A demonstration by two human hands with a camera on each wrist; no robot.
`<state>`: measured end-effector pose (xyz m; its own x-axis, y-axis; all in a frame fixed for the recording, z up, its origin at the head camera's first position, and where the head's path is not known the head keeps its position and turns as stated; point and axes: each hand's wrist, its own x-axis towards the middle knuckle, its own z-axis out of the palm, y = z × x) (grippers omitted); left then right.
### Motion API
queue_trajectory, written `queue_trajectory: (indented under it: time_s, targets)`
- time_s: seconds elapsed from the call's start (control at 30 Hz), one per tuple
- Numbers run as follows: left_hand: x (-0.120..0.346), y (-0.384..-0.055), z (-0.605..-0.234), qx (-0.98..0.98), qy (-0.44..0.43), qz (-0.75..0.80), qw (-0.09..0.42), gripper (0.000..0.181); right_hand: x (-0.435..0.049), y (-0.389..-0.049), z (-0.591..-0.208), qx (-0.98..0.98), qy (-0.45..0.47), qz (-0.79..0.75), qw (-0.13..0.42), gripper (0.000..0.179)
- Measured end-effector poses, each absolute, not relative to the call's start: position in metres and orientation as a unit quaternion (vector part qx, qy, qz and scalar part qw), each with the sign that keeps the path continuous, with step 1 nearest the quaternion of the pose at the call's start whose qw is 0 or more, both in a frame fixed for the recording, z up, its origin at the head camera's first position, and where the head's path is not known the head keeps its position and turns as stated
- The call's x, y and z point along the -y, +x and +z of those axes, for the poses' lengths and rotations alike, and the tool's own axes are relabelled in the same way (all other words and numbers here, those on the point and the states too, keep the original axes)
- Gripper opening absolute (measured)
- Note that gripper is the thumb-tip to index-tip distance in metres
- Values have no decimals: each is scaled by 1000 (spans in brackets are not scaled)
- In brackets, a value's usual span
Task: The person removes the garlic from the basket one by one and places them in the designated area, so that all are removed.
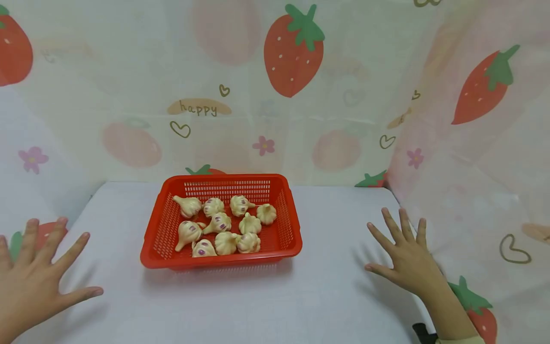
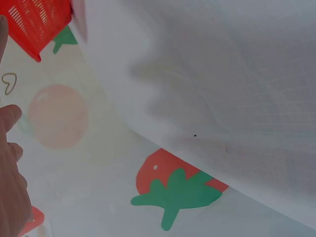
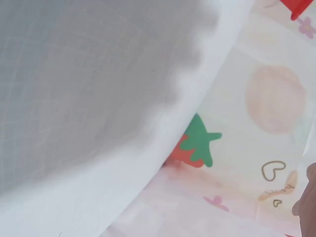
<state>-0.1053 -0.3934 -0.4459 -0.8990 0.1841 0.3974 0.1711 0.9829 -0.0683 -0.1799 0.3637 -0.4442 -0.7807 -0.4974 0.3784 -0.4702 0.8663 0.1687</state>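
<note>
Left grip point(image 1: 36, 282), spread left of the red basket point(image 1: 185, 263), is partly cropped.

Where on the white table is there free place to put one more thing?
Bare table lies between the red basket and the right hand, and along the basket's near side. A narrower patch separates basket and left hand. Crowded: inside the basket, where garlic bulbs cluster.

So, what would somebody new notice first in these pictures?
Probably the bright red basket on the white table, with pale garlic bulbs inside. Next might be the big printed strawberry on the cloth behind it. Left fingers and right fingers spread wide on either side.
</note>
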Motion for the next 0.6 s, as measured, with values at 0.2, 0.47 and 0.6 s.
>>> queue_trajectory:
  time_s: [0.2, 0.47, 0.6]
  targets:
    - [393, -107, -445, 968, -110, 18, 225, 132, -362, -181, -447, 942, 260, -31, 212, 96]
    - [393, -111, -443, 958, -124, -9, 258, 126, -363, -182, -447, 939, 259, -35, 221, 97]
    - [391, -112, -443, 959, -121, -14, 257, 127, -358, -184, -442, 936, 262, -36, 230, 96]
